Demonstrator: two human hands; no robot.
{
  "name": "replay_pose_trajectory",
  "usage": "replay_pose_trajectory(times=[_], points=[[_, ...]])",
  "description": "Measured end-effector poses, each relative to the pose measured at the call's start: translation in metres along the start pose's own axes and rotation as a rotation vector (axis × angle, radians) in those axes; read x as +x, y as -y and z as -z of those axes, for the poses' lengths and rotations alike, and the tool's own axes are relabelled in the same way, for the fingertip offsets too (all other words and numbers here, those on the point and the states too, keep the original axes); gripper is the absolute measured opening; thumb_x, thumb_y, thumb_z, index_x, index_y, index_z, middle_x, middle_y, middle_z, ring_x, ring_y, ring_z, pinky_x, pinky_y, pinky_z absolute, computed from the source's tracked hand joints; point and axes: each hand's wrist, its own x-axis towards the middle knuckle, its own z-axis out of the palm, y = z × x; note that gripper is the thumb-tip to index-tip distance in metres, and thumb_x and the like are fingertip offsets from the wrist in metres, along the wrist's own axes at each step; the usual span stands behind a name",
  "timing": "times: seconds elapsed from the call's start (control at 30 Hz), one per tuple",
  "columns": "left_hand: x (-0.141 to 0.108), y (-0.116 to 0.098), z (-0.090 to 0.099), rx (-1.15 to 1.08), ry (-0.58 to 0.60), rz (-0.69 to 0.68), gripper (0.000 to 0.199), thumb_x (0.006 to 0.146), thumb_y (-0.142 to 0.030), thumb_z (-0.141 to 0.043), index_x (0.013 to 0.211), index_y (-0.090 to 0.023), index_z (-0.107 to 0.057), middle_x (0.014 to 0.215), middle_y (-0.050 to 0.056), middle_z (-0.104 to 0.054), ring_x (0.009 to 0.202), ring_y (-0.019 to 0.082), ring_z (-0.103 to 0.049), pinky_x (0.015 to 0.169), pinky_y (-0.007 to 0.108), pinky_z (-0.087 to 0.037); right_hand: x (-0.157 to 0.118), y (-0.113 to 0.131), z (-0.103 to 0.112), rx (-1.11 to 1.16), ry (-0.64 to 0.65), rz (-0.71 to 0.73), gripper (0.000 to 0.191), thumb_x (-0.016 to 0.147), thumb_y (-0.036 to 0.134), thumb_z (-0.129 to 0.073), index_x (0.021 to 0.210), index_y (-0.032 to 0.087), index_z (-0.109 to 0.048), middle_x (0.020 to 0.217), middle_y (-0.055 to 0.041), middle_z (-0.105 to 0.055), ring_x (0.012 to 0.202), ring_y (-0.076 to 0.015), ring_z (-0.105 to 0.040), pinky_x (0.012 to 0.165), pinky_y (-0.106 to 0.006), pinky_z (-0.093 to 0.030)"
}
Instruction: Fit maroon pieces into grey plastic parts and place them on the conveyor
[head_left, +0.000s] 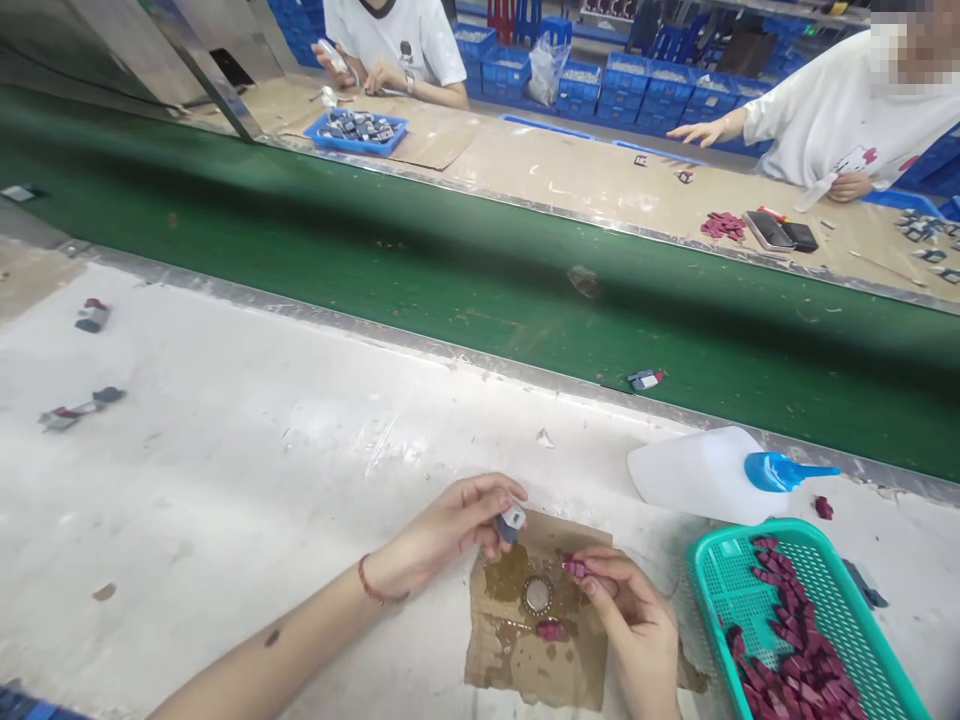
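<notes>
My left hand point(469, 522) pinches a small grey and dark blue part point(511, 521) over the upper edge of a stained cardboard piece point(536, 665). Between the thumb and fingers of my right hand point(626, 610) is a small maroon piece point(576, 568). The two held parts are apart. On the cardboard lie a round metal cap point(537, 596) and, just below it, another maroon piece point(550, 630). A green basket point(855, 590) with many maroon pieces point(806, 660) stands right of my right hand.
A white bottle with a blue nozzle point(697, 474) lies behind the basket. A green conveyor belt point(450, 270) crosses beyond the table, carrying a small part point(646, 380). Two people sit opposite, near a blue tray point(356, 133). Several assembled parts lie at left.
</notes>
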Motion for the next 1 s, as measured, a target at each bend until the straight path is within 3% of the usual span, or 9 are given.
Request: replay_pose_trajectory(times=[0.2, 0.57, 0.8, 1.0], points=[[-0.012, 0.028, -0.004, 0.037, 0.046, -0.074, 0.035, 0.067, -0.038, -0.085, 0.092, -0.018, -0.071, 0.082, 0.002, -0.072, 0.078, 0.013, -0.068, 0.073, 0.023, -0.052, -0.004, 0.004, -0.003, -0.005, 0.021, 0.034, 0.012, 0.083, 0.032, -0.074, 0.076, 0.022, -0.075, 0.082, -0.0095, -0.076, 0.079, -0.0217, -0.073, 0.065, -0.027, -0.061], [-0.017, 0.048, -0.007, 0.054, 0.022, -0.081, 0.040, 0.061, -0.040, -0.088, 0.081, -0.017, -0.063, 0.074, 0.003, -0.074, 0.069, 0.013, -0.068, 0.059, 0.020, -0.052, -0.010, 0.014, -0.005, -0.169, 0.075, 0.213, 0.009, 0.084, 0.016, -0.069, 0.083, 0.023, -0.074, 0.086, -0.0070, -0.076, 0.078, -0.0202, -0.074, 0.070, -0.028, -0.062], [-0.020, 0.060, -0.004, 0.183, -0.015, -0.254, 0.032, 0.066, -0.036, -0.084, 0.083, -0.018, -0.065, 0.086, 0.007, -0.077, 0.079, 0.017, -0.073, 0.066, 0.023, -0.056, -0.016, 0.009, -0.006, -0.136, 0.085, 0.208, 0.014, 0.084, 0.013, -0.069, 0.089, 0.025, -0.074, 0.086, -0.0052, -0.076, 0.078, -0.0185, -0.073, 0.070, -0.026, -0.062], [-0.020, 0.062, -0.004, 0.338, -0.033, -0.337, 0.025, 0.070, -0.034, -0.080, 0.083, -0.018, -0.066, 0.089, 0.010, -0.077, 0.084, 0.022, -0.074, 0.075, 0.029, -0.059, -0.014, 0.008, -0.010, -0.121, 0.074, 0.150, 0.006, 0.084, 0.019, -0.071, 0.084, 0.022, -0.076, 0.081, -0.0069, -0.076, 0.074, -0.0199, -0.073, 0.064, -0.026, -0.061]])
